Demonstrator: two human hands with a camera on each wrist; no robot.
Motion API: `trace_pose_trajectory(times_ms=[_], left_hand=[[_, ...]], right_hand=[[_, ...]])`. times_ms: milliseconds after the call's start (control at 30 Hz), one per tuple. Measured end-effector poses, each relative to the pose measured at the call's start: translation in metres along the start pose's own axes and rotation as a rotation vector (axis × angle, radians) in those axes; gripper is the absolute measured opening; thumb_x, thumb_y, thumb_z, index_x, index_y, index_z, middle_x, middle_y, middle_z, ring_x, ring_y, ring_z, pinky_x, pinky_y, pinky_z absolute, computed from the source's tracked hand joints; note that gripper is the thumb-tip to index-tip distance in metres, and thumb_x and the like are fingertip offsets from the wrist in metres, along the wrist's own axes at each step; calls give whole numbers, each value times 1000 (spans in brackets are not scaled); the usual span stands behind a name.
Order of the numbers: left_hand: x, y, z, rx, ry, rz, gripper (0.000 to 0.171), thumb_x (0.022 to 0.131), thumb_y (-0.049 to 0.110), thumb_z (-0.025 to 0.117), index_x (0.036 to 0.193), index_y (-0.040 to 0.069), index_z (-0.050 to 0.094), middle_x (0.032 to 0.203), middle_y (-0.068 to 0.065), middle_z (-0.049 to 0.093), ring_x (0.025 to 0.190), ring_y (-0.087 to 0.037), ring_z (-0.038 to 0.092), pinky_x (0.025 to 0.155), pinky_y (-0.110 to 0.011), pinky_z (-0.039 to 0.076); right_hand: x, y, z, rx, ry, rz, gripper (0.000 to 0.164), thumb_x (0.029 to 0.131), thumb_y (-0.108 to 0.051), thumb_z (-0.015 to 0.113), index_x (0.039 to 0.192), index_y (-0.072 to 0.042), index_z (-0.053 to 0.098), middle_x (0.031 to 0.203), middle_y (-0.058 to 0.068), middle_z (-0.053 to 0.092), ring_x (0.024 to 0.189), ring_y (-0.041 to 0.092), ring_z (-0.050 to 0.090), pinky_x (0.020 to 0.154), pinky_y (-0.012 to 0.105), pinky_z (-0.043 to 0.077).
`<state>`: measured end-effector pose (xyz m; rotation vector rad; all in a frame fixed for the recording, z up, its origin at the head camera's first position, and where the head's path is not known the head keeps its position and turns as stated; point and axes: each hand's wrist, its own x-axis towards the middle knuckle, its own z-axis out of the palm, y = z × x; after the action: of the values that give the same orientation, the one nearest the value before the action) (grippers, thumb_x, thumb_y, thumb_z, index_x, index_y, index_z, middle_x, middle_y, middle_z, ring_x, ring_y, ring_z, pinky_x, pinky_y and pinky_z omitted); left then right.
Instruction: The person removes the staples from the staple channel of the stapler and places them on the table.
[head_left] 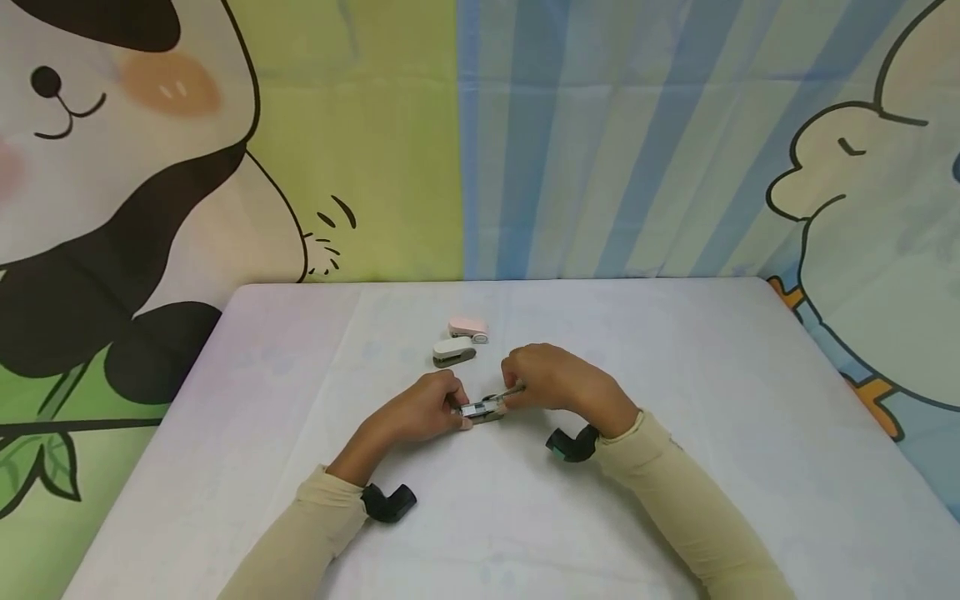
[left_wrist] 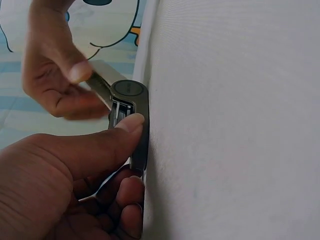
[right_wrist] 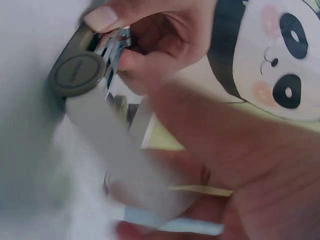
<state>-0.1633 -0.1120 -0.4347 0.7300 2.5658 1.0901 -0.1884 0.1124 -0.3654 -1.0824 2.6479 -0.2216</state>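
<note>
A small stapler [head_left: 480,410] lies opened between my hands, its light top cover swung back from the grey base. My left hand [head_left: 423,408] pinches the base, thumb on its upper side near the metal staple channel in the left wrist view. With thumb and fingers my right hand [head_left: 562,382] grips the raised cover [right_wrist: 120,145], which looks blurred in the right wrist view. The round grey hinge disc [left_wrist: 128,88] sits between both hands. Whether staples lie in the channel cannot be made out.
Behind my hands stand a white stapler with a grey base [head_left: 453,352] and a pink stapler [head_left: 468,328], close together. A white cloth covers the table [head_left: 337,350]. A printed curtain [head_left: 390,167] hangs beyond its back edge.
</note>
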Motion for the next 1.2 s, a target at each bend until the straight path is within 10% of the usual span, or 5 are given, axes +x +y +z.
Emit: trace_pose_trajectory(times_ms=[133, 267, 600, 1200], left_hand=[[0, 1, 0, 11, -5, 19, 19, 80, 10, 80, 88, 7, 63, 83, 1, 55, 73, -12, 52, 65, -28, 45], [1, 1, 1, 6, -3, 33, 18, 79, 7, 79, 84, 11, 62, 81, 1, 54, 74, -13, 51, 66, -28, 44], [1, 0, 2, -1, 3, -4, 17, 79, 9, 80, 86, 9, 65, 84, 2, 54, 72, -12, 53, 65, -28, 45], [0, -2, 0, 20, 3, 6, 18, 79, 9, 80, 86, 8, 64, 83, 2, 54, 72, -11, 53, 66, -27, 45]], right_hand=[[0, -14, 6, -60, 236, -205, 31, 91, -32, 70, 111, -8, 69, 106, 3, 64, 95, 20, 59, 89, 39, 43], [3, -26, 17, 109, 257, -308, 16, 93, -17, 68, 105, -6, 69, 101, 2, 65, 87, 13, 59, 79, 28, 47], [12, -24, 30, 17, 144, -225, 12, 88, -5, 69, 78, -11, 70, 74, -6, 50, 65, 8, 46, 63, 23, 41], [17, -27, 32, 90, 106, -136, 9, 86, -9, 73, 78, -12, 72, 72, -7, 53, 66, 8, 50, 65, 26, 44]])
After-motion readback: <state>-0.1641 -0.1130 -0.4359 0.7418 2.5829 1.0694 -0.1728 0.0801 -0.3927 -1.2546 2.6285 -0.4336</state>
